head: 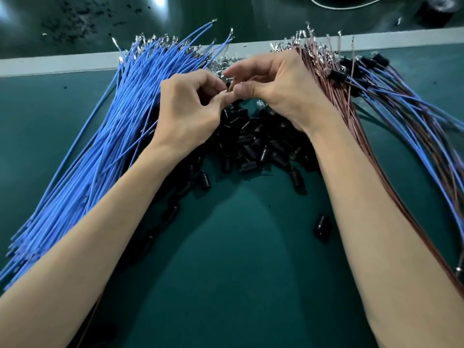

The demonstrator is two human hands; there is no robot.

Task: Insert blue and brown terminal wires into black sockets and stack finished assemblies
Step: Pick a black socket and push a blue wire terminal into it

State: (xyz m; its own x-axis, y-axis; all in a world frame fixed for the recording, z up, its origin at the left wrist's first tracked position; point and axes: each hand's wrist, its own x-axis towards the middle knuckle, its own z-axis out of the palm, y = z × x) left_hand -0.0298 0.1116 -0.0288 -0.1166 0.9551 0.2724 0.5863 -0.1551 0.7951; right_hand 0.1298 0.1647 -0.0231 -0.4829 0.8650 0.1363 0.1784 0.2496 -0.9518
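A thick bundle of blue terminal wires [105, 136] fans across the left of the green table [238, 259]. Brown terminal wires [336, 91] lie at the right. Between them sits a heap of black sockets [251, 144]. My left hand [190, 109] and my right hand [276, 86] meet above the heap, fingers curled and thumbs touching. They pinch something small between the fingertips; it is mostly hidden, so I cannot tell whether it is a socket or a terminal. Finished assemblies [391, 96] with black sockets on blue and brown wires lie stacked at the far right.
One loose socket [322, 228] lies alone by my right forearm. A pale strip [62, 64] marks the table's far edge, with a dark surface and small debris [75, 21] beyond. A dark round object [434, 11] stands at the top right.
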